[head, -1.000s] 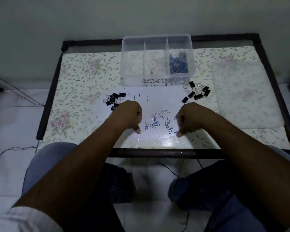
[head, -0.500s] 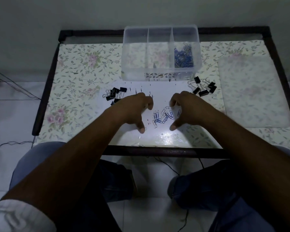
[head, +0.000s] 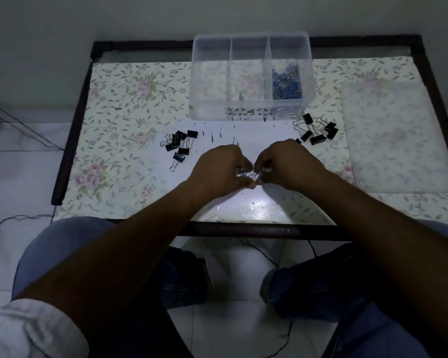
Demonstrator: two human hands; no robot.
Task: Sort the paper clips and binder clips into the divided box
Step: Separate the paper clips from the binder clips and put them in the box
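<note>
Head view: since half second ago, left hand (head: 219,169) and right hand (head: 289,164) have closed together, fingertips touching, loose paper clips (head: 248,174) now bunched between curled fingers of both; grasp looks like pinch, though fingers hide most of it. Clips thin blue wire loops, just in front of divided box (head: 251,109). Box clear plastic, three compartments; right one holds blue clip heap (head: 287,80). Black binder clips: cluster (head: 179,146) front-left of box, cluster (head: 317,131) front-right. Floral glossy table cover (head: 119,120).
</note>
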